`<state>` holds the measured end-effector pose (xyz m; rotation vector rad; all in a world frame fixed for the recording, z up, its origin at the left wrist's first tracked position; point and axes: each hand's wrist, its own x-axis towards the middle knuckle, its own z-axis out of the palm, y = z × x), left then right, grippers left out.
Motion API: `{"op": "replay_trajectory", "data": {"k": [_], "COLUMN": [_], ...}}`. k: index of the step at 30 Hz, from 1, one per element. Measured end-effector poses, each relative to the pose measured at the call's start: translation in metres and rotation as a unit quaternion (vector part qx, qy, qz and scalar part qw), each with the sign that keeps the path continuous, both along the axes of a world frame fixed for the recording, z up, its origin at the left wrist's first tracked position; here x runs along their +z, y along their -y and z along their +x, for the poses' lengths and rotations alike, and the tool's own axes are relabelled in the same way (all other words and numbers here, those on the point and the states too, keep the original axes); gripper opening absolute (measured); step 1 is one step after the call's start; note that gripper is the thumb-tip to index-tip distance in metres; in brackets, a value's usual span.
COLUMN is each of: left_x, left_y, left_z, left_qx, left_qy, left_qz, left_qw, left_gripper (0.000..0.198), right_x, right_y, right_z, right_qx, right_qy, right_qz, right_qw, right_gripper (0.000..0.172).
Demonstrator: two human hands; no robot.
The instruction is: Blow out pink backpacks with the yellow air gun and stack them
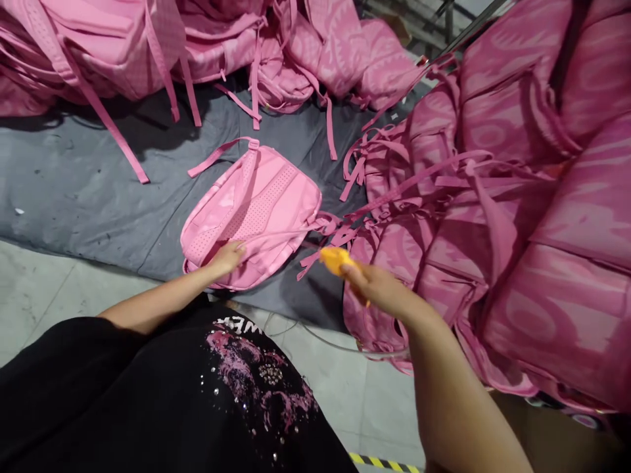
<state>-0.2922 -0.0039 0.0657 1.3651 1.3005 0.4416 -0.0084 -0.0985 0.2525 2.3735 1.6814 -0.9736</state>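
under the left hand [227, 258]: a lone pink backpack [280, 190], lying on the grey cloth [98, 177], its padded back facing up.
left hand: on the near side of the backpack, fingers curled beside a shoulder strap [276, 237]; cannot tell whether they pinch it.
right hand [377, 287]: to the right of the backpack and apart from it, closed around an orange tool [336, 259] whose exact kind is hard to tell.
pink heap [118, 39]: beyond the backpack, more bags, some straps hanging down over the cloth.
pink stack [582, 289]: to the right of the backpack, similar bags packed close together.
floor [374, 394]: pale tiles on the near side of the backpack.
step in hand: seems to be work on the backpack, left hand steadying, tool at the ready.
next move: by my judgement, calls for a steady bag, a clear view of the strap, and fingers away from the tool's tip.
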Motion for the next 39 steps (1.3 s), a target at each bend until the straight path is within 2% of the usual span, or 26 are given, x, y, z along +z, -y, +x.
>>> {"op": "replay_trajectory", "data": {"k": [2,4,5,7,8,9,11,12,13,14,16,18,21,25,27,32,35,39], "left_x": [0.004,0.008,0.010,0.016,0.020,0.025,0.033,0.036,0.038,0.039,0.037,0.033,0.028,0.022,0.017,0.000,-0.009,-0.016], "left_y": [0.018,0.033,0.036,0.035,0.030,0.021,-0.001,-0.013,-0.025,-0.036,-0.055,-0.067,-0.078,-0.083,-0.084,-0.092,-0.098,-0.101], "left_z": [0.014,0.027,0.029,0.023,0.014,0.002,-0.030,-0.047,-0.063,-0.078,-0.099,-0.109,-0.111,-0.106,-0.105,-0.108,-0.110,-0.108], "left_qx": [-0.065,-0.150,-0.187,-0.231,-0.222,-0.183,-0.029,0.069,0.156,0.225,0.295,0.292,0.276,0.255,0.214,0.119,0.110,0.116], "left_qy": [-0.098,-0.201,-0.229,-0.216,-0.179,-0.128,-0.022,0.018,0.050,0.077,0.133,0.201,0.275,0.318,0.337,0.357,0.369,0.398], "left_qz": [0.168,0.272,0.274,0.247,0.251,0.269,0.301,0.278,0.215,0.117,-0.100,-0.239,-0.302,-0.341,-0.362,-0.403,-0.404,-0.393], "left_qw": [0.979,0.929,0.915,0.916,0.925,0.937,0.953,0.958,0.963,0.964,0.941,0.904,0.870,0.847,0.842,0.834,0.830,0.820], "left_gripper": [0.046,0.050,0.052,0.054,0.054,0.054,0.046,0.039,0.029,0.020,0.016,0.024,0.025,0.021,0.022,0.041,0.047,0.048], "right_x": [-0.004,-0.008,-0.011,-0.021,-0.029,-0.037,-0.059,-0.070,-0.082,-0.093,-0.113,-0.131,-0.150,-0.166,-0.169,-0.173,-0.177,-0.185], "right_y": [0.000,0.007,0.014,0.034,0.046,0.059,0.082,0.092,0.100,0.106,0.112,0.111,0.104,0.091,0.079,0.051,0.057,0.075], "right_z": [-0.002,-0.007,-0.011,-0.022,-0.029,-0.039,-0.064,-0.079,-0.095,-0.112,-0.143,-0.168,-0.192,-0.210,-0.220,-0.238,-0.235,-0.227], "right_qx": [-0.039,-0.023,-0.006,-0.008,-0.025,-0.042,-0.060,-0.060,-0.061,-0.063,-0.065,-0.066,-0.074,-0.090,-0.088,-0.056,-0.069,-0.137], "right_qy": [0.104,0.105,0.086,0.086,0.108,0.128,0.131,0.121,0.111,0.106,0.109,0.127,0.158,0.157,0.133,0.107,0.154,0.234], "right_qz": [0.069,0.034,0.000,-0.032,-0.025,-0.020,-0.029,-0.038,-0.044,-0.049,-0.045,-0.028,-0.005,0.000,0.012,0.045,0.032,-0.003], "right_qw": [0.991,0.994,0.996,0.996,0.994,0.991,0.989,0.990,0.991,0.991,0.991,0.989,0.985,0.983,0.987,0.992,0.985,0.963], "right_gripper": [0.050,0.049,0.048,0.045,0.044,0.043,0.040,0.038,0.036,0.034,0.032,0.032,0.032,0.031,0.029,0.026,0.028,0.030]}}
